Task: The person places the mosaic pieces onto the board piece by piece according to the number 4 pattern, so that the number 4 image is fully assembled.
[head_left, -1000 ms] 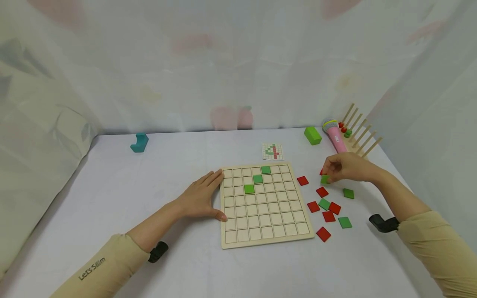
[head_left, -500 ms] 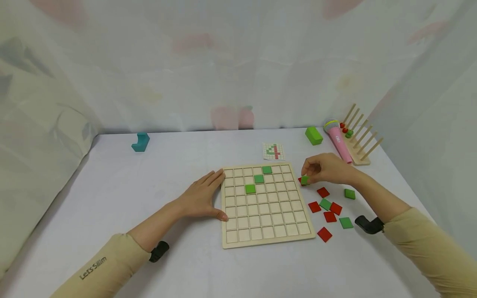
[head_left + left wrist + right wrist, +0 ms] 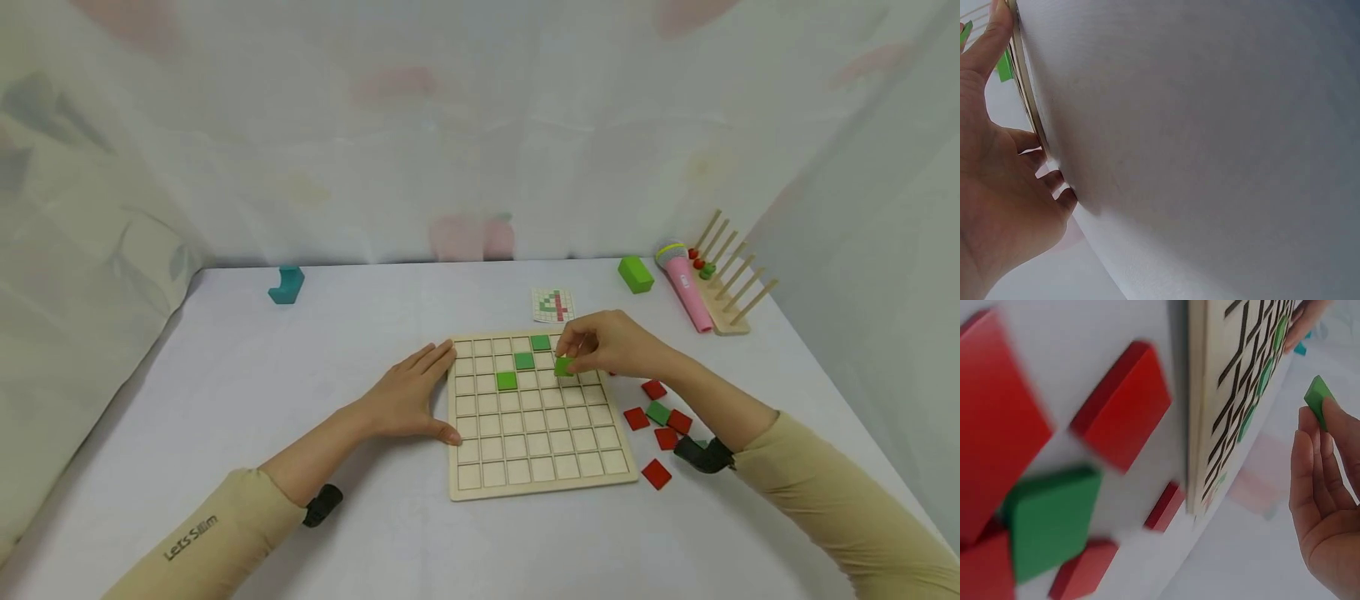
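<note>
A square wooden grid board point(image 3: 543, 488) lies on the white table, with three green tiles point(image 3: 523, 361) set in a diagonal line of its cells. My left hand point(image 3: 405, 396) rests with spread, straight fingers along the board's left edge, thumb and fingertips touching it. Over the board's upper right part, my right hand point(image 3: 611, 342) pinches a green square tile point(image 3: 563, 367) between thumb and fingers. The right wrist view shows that held tile point(image 3: 1318, 400) raised above the board surface. Behind the board lies a small pattern card point(image 3: 552, 306) with green and red squares.
Loose red tiles point(image 3: 656, 474) and green tiles point(image 3: 658, 412) lie right of the board, some under the right forearm. A light green block point(image 3: 636, 275), a pink microphone point(image 3: 687, 290) and a wooden peg stand point(image 3: 729, 323) are at the back right. A teal block point(image 3: 287, 286) sits back left.
My right hand has carried the pinched green tile leftward from the loose tiles to above the board. The left hand stays at the board's left edge.
</note>
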The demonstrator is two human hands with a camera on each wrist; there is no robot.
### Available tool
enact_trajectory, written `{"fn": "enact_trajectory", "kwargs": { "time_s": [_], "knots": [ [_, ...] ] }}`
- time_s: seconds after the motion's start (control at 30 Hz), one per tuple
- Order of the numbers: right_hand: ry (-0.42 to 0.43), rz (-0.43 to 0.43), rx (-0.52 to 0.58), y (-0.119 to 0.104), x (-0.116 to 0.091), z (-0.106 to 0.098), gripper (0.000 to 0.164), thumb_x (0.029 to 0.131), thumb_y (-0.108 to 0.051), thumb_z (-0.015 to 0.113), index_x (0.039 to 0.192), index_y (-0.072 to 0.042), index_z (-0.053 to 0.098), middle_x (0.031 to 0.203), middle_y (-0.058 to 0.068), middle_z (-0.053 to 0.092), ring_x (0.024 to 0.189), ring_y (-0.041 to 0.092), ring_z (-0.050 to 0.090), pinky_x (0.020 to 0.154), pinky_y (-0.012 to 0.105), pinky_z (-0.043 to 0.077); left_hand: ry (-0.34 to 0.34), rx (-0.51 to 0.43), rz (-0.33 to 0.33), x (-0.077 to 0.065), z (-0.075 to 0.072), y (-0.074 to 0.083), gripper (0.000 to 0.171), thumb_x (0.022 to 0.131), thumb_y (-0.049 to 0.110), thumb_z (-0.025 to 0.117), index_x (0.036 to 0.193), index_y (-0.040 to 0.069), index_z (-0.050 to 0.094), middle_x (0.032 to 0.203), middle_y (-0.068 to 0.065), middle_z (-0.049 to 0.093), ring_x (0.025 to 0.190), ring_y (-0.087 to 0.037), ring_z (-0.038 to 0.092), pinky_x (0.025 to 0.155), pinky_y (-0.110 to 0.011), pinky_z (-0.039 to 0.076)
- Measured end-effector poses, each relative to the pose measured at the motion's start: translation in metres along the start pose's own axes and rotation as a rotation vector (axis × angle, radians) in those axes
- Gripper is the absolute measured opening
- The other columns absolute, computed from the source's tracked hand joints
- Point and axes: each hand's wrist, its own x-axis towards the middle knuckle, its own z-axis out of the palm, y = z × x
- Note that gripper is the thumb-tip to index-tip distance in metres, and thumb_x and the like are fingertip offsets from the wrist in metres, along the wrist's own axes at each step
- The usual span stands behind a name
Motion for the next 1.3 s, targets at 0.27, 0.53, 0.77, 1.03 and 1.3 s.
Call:
{"fn": "enact_trajectory", "kwargs": {
  "time_s": [0.27,0.53,0.77,1.03,1.3],
  "knots": [
    [-0.043,-0.065,0.009,-0.023,0.013,0.022,0.011,0.086,-0.009,0.074,0.092,-0.017,0.074,0.089,-0.002,0.075,0.079,0.008,0.068,0.073,0.024,0.057,-0.002,-0.013,0.006,0.000,-0.001,0.002,0.130,0.064,0.076,0.074,0.160,0.011,0.014,0.170,-0.005,0.008,0.157,-0.035,0.011,0.117,-0.064,0.028],
    [-0.111,-0.100,-0.034,-0.039,0.026,0.044,0.013,0.088,-0.007,0.071,0.096,-0.017,0.075,0.090,-0.004,0.075,0.080,0.006,0.066,0.075,0.022,0.055,-0.001,-0.018,0.006,0.001,-0.001,0.003,0.130,0.064,0.076,0.075,0.160,0.011,0.015,0.170,-0.004,0.008,0.156,-0.035,0.011,0.118,-0.063,0.027],
    [-0.135,-0.105,-0.086,-0.045,0.037,0.059,0.014,0.087,-0.006,0.071,0.094,-0.018,0.075,0.088,-0.006,0.074,0.078,0.003,0.064,0.075,0.020,0.054,-0.002,-0.020,0.004,0.000,-0.001,0.003,0.130,0.064,0.076,0.075,0.160,0.011,0.015,0.170,-0.004,0.008,0.156,-0.036,0.012,0.117,-0.064,0.027],
    [-0.105,-0.114,-0.126,-0.052,0.043,0.067,0.011,0.087,-0.005,0.071,0.092,-0.014,0.075,0.084,-0.004,0.074,0.076,0.003,0.063,0.073,0.019,0.052,0.002,-0.005,0.011,0.001,0.000,0.002,0.131,0.063,0.077,0.074,0.160,0.011,0.015,0.169,-0.005,0.009,0.156,-0.037,0.013,0.116,-0.065,0.028],
    [-0.078,-0.102,-0.140,-0.052,0.045,0.075,0.007,0.087,-0.007,0.073,0.089,-0.014,0.074,0.080,-0.004,0.073,0.072,0.002,0.060,0.068,0.016,0.050,0.004,-0.005,0.016,0.001,0.000,0.001,0.131,0.064,0.077,0.074,0.160,0.011,0.015,0.169,-0.005,0.009,0.156,-0.036,0.013,0.116,-0.065,0.029]
  ]
}}
